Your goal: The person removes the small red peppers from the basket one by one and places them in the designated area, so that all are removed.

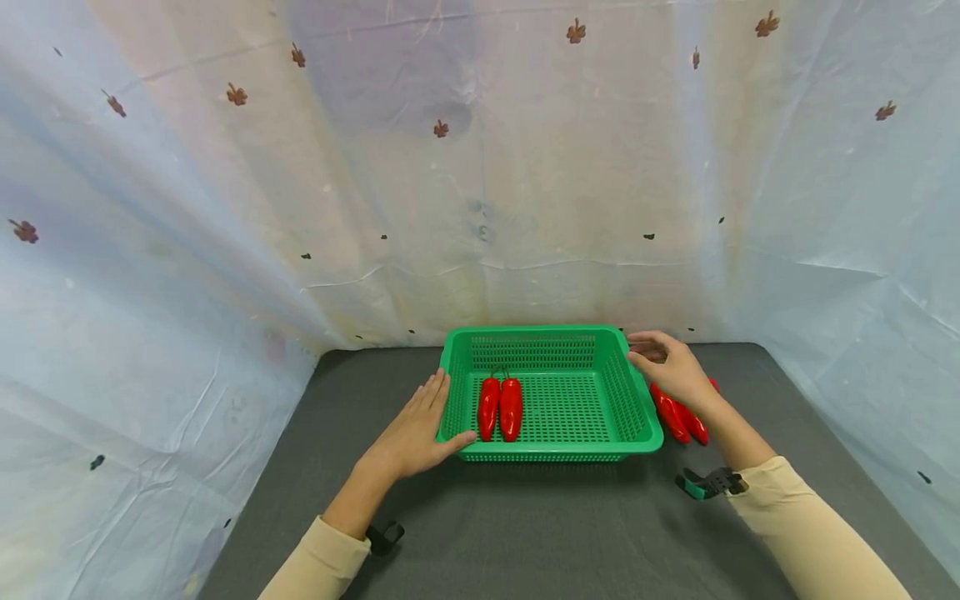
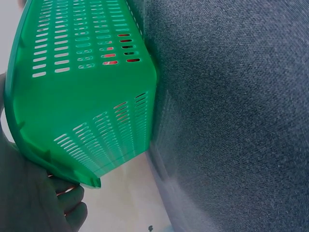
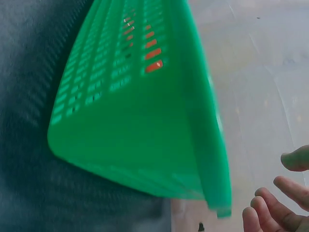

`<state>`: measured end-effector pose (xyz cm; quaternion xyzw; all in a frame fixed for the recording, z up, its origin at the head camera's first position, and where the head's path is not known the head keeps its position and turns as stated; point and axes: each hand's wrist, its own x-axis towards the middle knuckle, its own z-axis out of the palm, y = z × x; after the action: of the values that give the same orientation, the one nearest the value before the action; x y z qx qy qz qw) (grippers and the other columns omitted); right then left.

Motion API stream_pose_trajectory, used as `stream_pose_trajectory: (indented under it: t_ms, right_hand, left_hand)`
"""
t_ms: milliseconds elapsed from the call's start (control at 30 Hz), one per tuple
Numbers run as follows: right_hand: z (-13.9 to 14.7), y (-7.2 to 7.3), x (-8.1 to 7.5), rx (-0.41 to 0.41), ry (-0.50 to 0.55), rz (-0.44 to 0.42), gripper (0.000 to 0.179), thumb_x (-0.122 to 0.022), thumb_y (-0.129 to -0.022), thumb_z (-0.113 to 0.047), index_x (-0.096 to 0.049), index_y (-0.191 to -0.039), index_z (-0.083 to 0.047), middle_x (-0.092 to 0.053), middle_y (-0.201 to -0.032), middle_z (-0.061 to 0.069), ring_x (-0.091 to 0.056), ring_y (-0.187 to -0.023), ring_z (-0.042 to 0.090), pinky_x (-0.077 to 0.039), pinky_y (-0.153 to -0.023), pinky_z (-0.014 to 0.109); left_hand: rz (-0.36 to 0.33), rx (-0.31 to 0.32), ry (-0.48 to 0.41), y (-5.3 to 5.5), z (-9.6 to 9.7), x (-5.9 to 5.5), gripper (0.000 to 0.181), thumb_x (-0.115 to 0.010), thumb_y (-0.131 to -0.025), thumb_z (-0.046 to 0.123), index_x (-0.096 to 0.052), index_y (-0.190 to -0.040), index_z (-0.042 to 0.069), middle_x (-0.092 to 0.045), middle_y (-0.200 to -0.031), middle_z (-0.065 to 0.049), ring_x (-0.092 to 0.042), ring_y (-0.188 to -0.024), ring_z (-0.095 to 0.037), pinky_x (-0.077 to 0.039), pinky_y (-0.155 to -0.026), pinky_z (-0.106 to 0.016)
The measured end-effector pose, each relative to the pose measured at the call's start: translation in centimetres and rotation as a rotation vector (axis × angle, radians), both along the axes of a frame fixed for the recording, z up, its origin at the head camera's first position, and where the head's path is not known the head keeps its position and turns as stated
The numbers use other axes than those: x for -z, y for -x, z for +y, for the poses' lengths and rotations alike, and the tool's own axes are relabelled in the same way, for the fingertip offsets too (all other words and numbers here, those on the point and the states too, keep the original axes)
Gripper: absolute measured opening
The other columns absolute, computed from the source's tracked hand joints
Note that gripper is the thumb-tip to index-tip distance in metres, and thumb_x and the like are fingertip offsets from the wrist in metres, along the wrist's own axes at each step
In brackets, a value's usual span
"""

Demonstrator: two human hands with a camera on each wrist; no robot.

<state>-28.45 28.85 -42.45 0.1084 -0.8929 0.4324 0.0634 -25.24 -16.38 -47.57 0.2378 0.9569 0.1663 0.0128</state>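
Observation:
A green plastic basket (image 1: 555, 451) with slotted walls stands on the dark grey table. Two shiny red chili peppers (image 1: 511, 410) lie side by side in its left half, stems toward the back. My left hand (image 1: 420, 429) rests on the basket's left rim, fingers straight and thumb spread along the front corner. By the right rim, my right hand (image 1: 671, 367) hovers with fingers loosely bent. In the right wrist view its fingertips (image 3: 260, 203) and thumb are apart with nothing between them. More red peppers (image 1: 678, 417) lie right of the basket, partly hidden beneath the right forearm.
Pale plastic sheeting (image 1: 480, 183) with brown leaf marks hangs behind the table and along both sides. Dark straps, one with a green part (image 1: 701, 486), sit at the wrists. The grey tabletop (image 1: 547, 533) extends in front of the basket.

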Motion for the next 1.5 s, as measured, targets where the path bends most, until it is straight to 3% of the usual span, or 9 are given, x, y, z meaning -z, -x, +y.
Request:
stream_pose_trajectory:
  t_ms: [100,333,600,1200,1500]
  right_hand:
    - [-0.7,0.4,0.3,-0.015,0.001,-0.006,0.049,-0.064,-0.111,-0.025,-0.055,-0.151,0.002,-0.064,-0.139,0.029,-0.064,-0.123,0.045,-0.059,-0.088,0.043]
    - [-2.8,1.0,0.7,-0.045,0.0,0.022,0.045,-0.066,-0.11,-0.024,-0.059,-0.148,-0.001,-0.066,-0.136,0.027,-0.064,-0.12,0.047,-0.058,-0.093,0.056]
    - [-5.3,1.7,1.0,-0.059,0.026,0.047,0.041,-0.068,-0.109,-0.021,-0.062,-0.144,-0.002,-0.068,-0.13,0.024,-0.065,-0.117,0.044,-0.057,-0.094,0.058]
    - [-10.2,2.5,1.5,-0.127,0.045,0.034,0.038,-0.071,-0.107,-0.017,-0.064,-0.141,-0.001,-0.07,-0.126,0.023,-0.067,-0.111,0.041,-0.059,-0.089,0.053]
    - [-12.1,2.9,1.7,-0.142,0.028,-0.016,0.04,-0.071,-0.106,-0.017,-0.062,-0.141,0.001,-0.069,-0.128,0.025,-0.067,-0.113,0.043,-0.059,-0.09,0.053]
  left_hand:
    - [-0.004,-0.001,0.0,0.0,0.0,0.0,0.115,-0.049,-0.1,0.08,-0.003,-0.172,0.004,0.001,-0.18,-0.014,-0.004,-0.167,-0.03,-0.011,-0.135,-0.049]
    - [-0.006,-0.004,0.004,0.0,0.0,-0.1,0.115,-0.049,-0.1,0.08,-0.003,-0.172,0.003,0.001,-0.18,-0.014,-0.005,-0.167,-0.03,-0.011,-0.135,-0.049]
    - [-0.013,-0.006,0.01,0.0,0.1,-0.2,0.115,-0.05,-0.1,0.08,-0.003,-0.172,0.003,0.001,-0.18,-0.014,-0.004,-0.167,-0.03,-0.01,-0.135,-0.049]
    - [-0.006,-0.004,0.007,0.1,0.0,0.0,0.115,-0.049,-0.1,0.08,-0.004,-0.172,0.003,0.001,-0.181,-0.013,-0.005,-0.167,-0.03,-0.01,-0.135,-0.049]
    - [-0.007,-0.01,0.01,0.1,0.0,0.1,0.116,-0.048,-0.099,0.081,-0.004,-0.172,0.004,0.002,-0.181,-0.013,-0.004,-0.167,-0.029,-0.01,-0.135,-0.049]
